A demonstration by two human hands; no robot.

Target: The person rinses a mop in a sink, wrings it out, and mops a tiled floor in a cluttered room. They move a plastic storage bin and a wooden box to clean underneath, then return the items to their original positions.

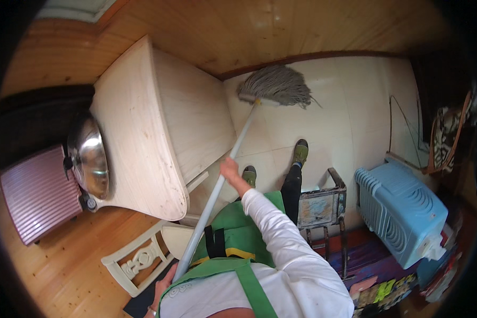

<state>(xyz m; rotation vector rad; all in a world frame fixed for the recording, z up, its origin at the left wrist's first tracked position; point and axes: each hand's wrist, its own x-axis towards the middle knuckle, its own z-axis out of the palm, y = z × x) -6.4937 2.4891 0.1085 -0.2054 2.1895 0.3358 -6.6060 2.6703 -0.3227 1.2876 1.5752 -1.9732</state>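
Observation:
A mop with grey string strands (278, 85) rests on the pale tiled floor, its head close to the wooden wall. Its light-grey handle (206, 206) runs diagonally back to my body. Midway down the handle, my right hand (230, 171) is wrapped around it. My left hand (165, 284) is at the handle's near end beside my waist, its fingers partly hidden by the handle and my green apron (258, 234). My two green shoes stand on the tiles behind the mop head.
At left stands a whitewashed wooden table (139, 151) bearing a shiny metal pan (91, 159). A pink ribbed box (41, 194) and a white chair (139, 258) are nearby. On the right are a paint-stained metal step stool (322, 206) and a light-blue slotted plastic item (405, 206).

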